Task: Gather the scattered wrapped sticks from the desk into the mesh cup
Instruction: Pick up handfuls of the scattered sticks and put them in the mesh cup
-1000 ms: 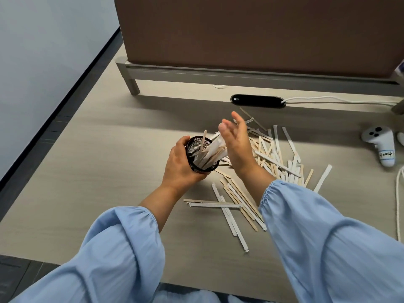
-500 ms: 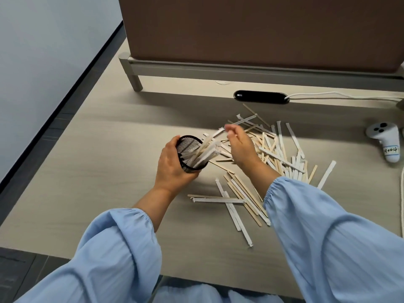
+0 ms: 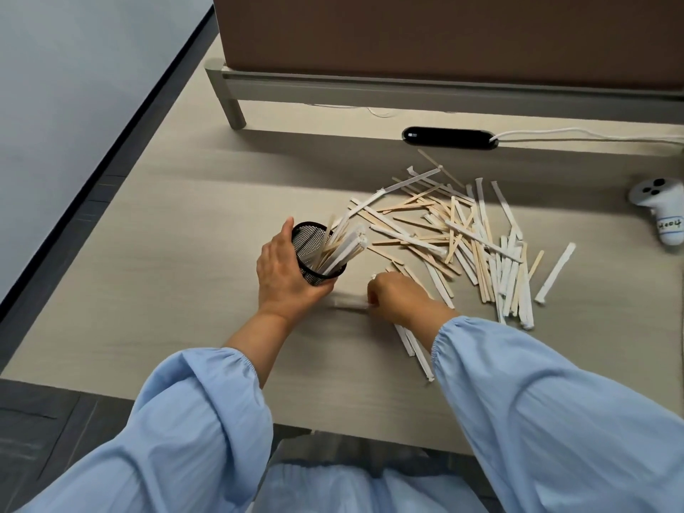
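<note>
A thin white paper-wrapped stick (image 3: pixel 349 303) lies low over the pale wood-grain desk (image 3: pixel 185 253), its long axis running left to right. It is blurred along its length (so whether it touches the surface cannot be told). Its right end disappears into the right hand (image 3: pixel 401 296), whose fingers are curled down over it in what looks like a pinch; its free end points toward the left wrist. Just above and left of the stick, the black wire-mesh cup (image 3: pixel 309 236) leans with its mouth toward the right, a sheaf of sticks already in it, and the left hand (image 3: pixel 282 272) is wrapped round its wall. The right hand is plainly the nearer one to both the stick and the cup's mouth. By this reading, the stick must turn from crosswise to end-on, then travel up and left into the opening. Beyond, to the right, a loose heap of white-wrapped and bare wooden sticks (image 3: pixel 473 238) covers the desk, well apart from a white handheld controller (image 3: pixel 662 212) at the frame's edge.
</note>
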